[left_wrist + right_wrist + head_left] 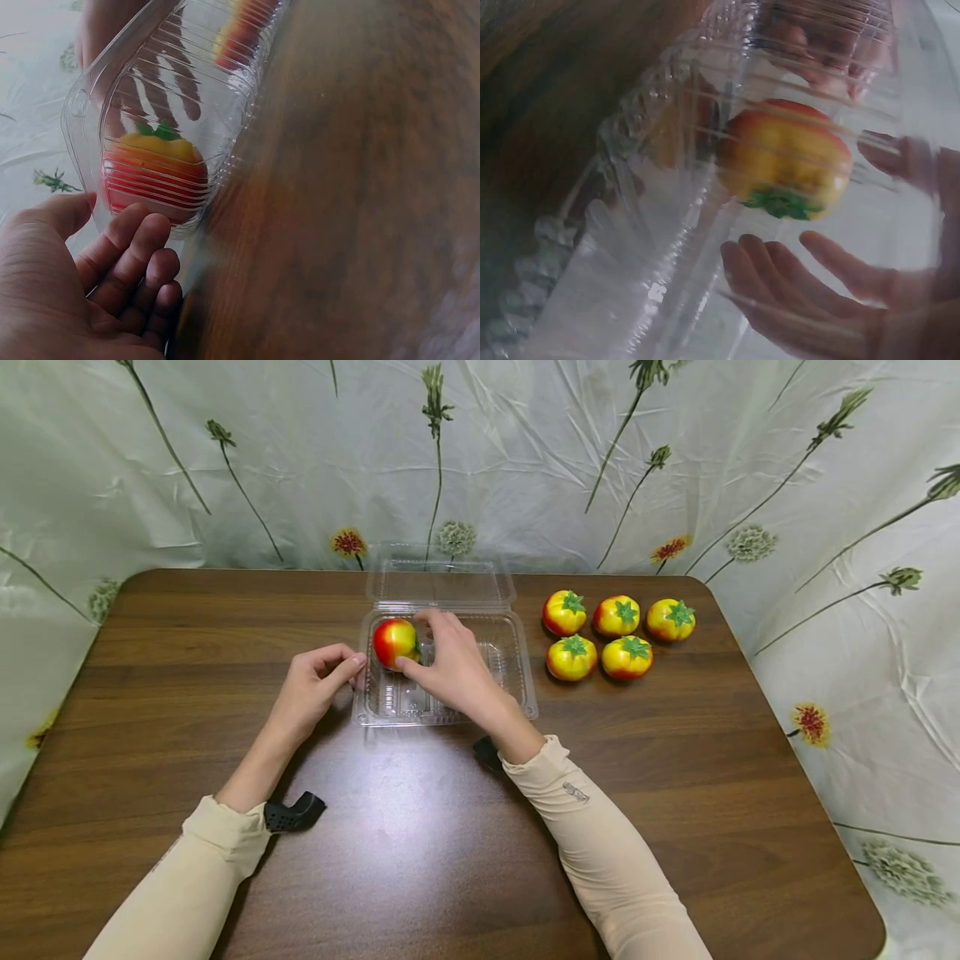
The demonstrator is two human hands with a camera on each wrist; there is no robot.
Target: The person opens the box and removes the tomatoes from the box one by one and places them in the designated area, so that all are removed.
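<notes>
A clear plastic clamshell container (397,723) lies open on the table, its lid (442,583) folded back toward the wall. Inside, at the left end, sits a red-and-yellow persimmon-like fruit (392,642) with a green leafy top, which faces right. My left hand (307,689) pinches the container's left edge, thumb at the rim and fingertips against the ribbed wall beside the fruit (156,176). Over the container is my right hand (456,664), thumb and fingers spread beside the fruit. The right wrist view shows those fingers apart from the fruit (787,157), seen through the plastic.
Several matching fruits (572,657) stand in two rows to the right of the container. The brown wooden table (420,868) reaches back to a pale floral cloth (517,468). Black wrist mounts (295,812) jut from both sleeves.
</notes>
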